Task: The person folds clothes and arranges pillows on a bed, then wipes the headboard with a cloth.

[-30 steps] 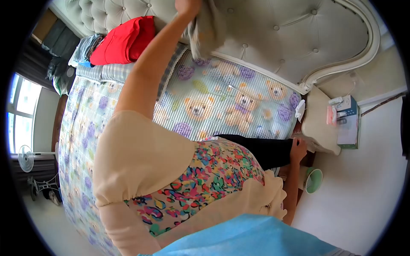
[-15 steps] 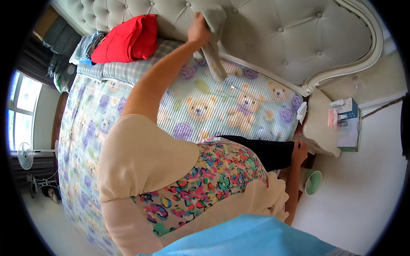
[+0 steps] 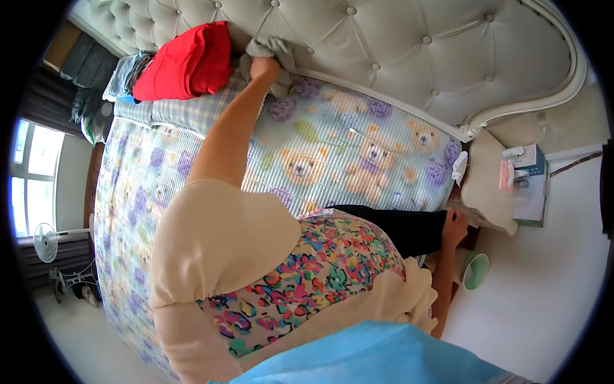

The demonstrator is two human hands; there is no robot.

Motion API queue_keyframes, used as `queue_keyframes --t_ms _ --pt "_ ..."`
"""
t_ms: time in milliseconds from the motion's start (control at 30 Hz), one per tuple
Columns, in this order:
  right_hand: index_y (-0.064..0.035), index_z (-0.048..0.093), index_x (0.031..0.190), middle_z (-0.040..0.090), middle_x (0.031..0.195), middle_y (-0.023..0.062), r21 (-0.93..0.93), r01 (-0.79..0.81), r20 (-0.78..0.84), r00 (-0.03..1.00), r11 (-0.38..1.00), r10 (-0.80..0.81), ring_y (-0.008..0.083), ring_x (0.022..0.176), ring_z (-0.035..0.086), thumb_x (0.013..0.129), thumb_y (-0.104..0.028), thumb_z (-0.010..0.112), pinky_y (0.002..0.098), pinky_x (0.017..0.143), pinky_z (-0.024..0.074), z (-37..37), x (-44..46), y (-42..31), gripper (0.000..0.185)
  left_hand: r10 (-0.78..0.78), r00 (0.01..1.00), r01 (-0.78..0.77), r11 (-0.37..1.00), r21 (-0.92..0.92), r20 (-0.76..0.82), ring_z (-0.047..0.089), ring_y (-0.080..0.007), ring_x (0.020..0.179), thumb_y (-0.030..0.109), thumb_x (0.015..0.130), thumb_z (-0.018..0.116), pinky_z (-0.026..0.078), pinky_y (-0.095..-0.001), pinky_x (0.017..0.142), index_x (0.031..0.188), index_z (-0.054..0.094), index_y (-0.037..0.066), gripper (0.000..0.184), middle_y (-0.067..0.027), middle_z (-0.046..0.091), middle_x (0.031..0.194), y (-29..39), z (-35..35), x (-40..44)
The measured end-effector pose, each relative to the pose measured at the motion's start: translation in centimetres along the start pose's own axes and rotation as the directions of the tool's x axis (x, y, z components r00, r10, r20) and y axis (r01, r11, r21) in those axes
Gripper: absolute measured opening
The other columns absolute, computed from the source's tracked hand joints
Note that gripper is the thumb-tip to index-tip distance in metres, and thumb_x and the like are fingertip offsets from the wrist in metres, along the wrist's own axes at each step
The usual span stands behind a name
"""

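My left hand (image 3: 262, 68) reaches up to the head of the bed. Its fingers close on a bunched grey-green cloth (image 3: 281, 83), which lies crumpled at the base of the padded headboard (image 3: 396, 38), beside the checked pillow (image 3: 185, 116). The fingertips are partly hidden in the folds. Off to the right, my right hand (image 3: 455, 229) rests on my black-trousered knee (image 3: 416, 232), its fingers bent over the far side, with no object visible in it.
A red folded fabric bundle (image 3: 185, 63) sits on the pillows next to folded clothes (image 3: 128, 73). The bed carries a bear-patterned quilt (image 3: 307, 185). A nightstand (image 3: 480, 176) and a green bin (image 3: 475, 272) stand at right, a white fan (image 3: 45, 243) at far left.
My left hand has moved left and down along the headboard with the cloth, which hung loose before and is now bunched low by the pillow. My right hand stays on the knee.
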State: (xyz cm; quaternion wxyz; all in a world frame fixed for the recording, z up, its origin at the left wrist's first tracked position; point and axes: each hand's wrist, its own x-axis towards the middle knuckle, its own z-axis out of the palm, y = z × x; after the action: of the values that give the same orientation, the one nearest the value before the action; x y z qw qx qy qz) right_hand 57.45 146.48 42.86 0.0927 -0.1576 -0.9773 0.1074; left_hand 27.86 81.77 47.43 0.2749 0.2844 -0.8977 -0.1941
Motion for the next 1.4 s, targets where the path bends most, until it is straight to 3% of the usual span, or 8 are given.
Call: queue_keyframes --t_ms 100,167,367,400,500,833,1067,1400 --pt "-0.0066 0.062 0.089 0.062 0.093 0.0128 -0.013 0.019 0.037 0.999 1.000 -0.019 0.0364 0.093 0.057 0.090 -0.033 0.055 0.0492 0.079 0.0465 -0.3 -0.1 1.0 0.027 -0.060 0.921 0.022 0.995 0.101 0.385 0.058 -0.0397 0.109 0.025 0.080 0.063 0.047 -0.0472 0.092 0.124 0.044 0.004 0.052 -0.0282 0.057 0.119 -1.1 -1.3 -0.7" --pt "-0.0066 0.061 0.089 0.061 0.095 0.0132 -0.009 0.041 0.044 0.998 0.999 -0.040 0.0368 0.094 0.056 0.090 -0.033 0.055 0.0495 0.079 0.0464 -0.2 -0.2 0.8 0.027 -0.142 0.989 0.120 0.937 -0.327 -0.043 0.057 -0.0437 0.104 0.024 0.080 0.065 0.046 -0.0483 0.088 0.127 0.044 0.006 0.055 -0.0272 0.054 0.117 0.7 -5.2 1.1" --pt "-0.0069 0.061 0.089 0.060 0.094 0.0127 -0.044 0.019 0.067 0.998 0.999 -0.016 0.0362 0.094 0.056 0.090 -0.034 0.055 0.0494 0.078 0.0464 0.1 0.2 0.9 0.027 0.044 0.743 -0.390 0.840 -0.378 -0.668 0.050 -0.0445 0.112 0.013 0.083 0.057 0.042 -0.0468 0.094 0.132 0.044 -0.001 0.053 -0.0282 0.050 0.125 9.4 -16.3 11.5" --pt "-0.0070 0.061 0.089 0.060 0.095 0.0123 -0.059 0.011 0.069 0.998 0.998 -0.007 0.0358 0.093 0.057 0.090 -0.034 0.055 0.0491 0.078 0.0465 0.0 0.3 0.6 0.028 0.126 0.900 -0.368 0.734 -0.571 -0.417 0.047 -0.0457 0.116 0.027 0.087 0.059 0.040 -0.0496 0.096 0.133 0.043 -0.001 0.056 -0.0310 0.046 0.129 11.7 -18.2 10.6" --pt "-0.0070 0.061 0.089 0.060 0.094 0.0116 -0.105 0.001 0.071 0.997 0.994 0.006 0.0350 0.092 0.057 0.089 -0.036 0.056 0.0487 0.078 0.0469 0.2 0.4 0.2 0.029 0.225 0.841 -0.244 0.969 0.024 -0.492 0.046 -0.0478 0.117 0.034 0.088 0.057 0.039 -0.0510 0.098 0.135 0.042 0.003 0.058 -0.0290 0.043 0.135 12.2 -14.3 11.8" --pt "-0.0058 0.060 0.083 0.062 0.087 0.0135 -0.058 0.047 0.032 0.998 0.997 -0.046 0.0360 0.086 0.059 0.089 -0.035 0.055 0.0493 0.076 0.0463 -0.4 0.0 0.4 0.031 0.043 0.993 -0.019 0.975 -0.220 0.105 0.055 -0.0450 0.103 0.026 0.077 0.063 0.046 -0.0502 0.087 0.127 0.043 0.011 0.055 -0.0244 0.053 0.111 2.8 -2.3 -2.6" --pt "-0.0067 0.059 0.084 0.061 0.091 0.0122 -0.010 0.056 -0.030 0.998 0.998 -0.056 0.0347 0.091 0.057 0.089 -0.033 0.058 0.0486 0.076 0.0459 0.0 -0.4 1.0 0.027 0.241 0.845 -0.456 0.791 -0.408 -0.477 0.055 -0.0424 0.101 0.043 0.079 0.068 0.044 -0.0464 0.088 0.117 0.050 0.001 0.060 -0.0249 0.052 0.118 12.2 -13.9 5.6" --pt "-0.0051 0.061 0.082 0.060 0.088 0.0131 -0.044 0.001 -0.067 0.998 0.999 -0.004 0.0356 0.090 0.057 0.087 -0.032 0.057 0.0492 0.075 0.0462 0.1 -0.3 0.0 0.028 0.413 0.911 -0.394 0.870 -0.298 0.002 0.058 -0.0432 0.096 0.030 0.077 0.070 0.047 -0.0494 0.080 0.112 0.053 0.012 0.043 -0.0209 0.055 0.115 13.6 -4.2 -6.2"
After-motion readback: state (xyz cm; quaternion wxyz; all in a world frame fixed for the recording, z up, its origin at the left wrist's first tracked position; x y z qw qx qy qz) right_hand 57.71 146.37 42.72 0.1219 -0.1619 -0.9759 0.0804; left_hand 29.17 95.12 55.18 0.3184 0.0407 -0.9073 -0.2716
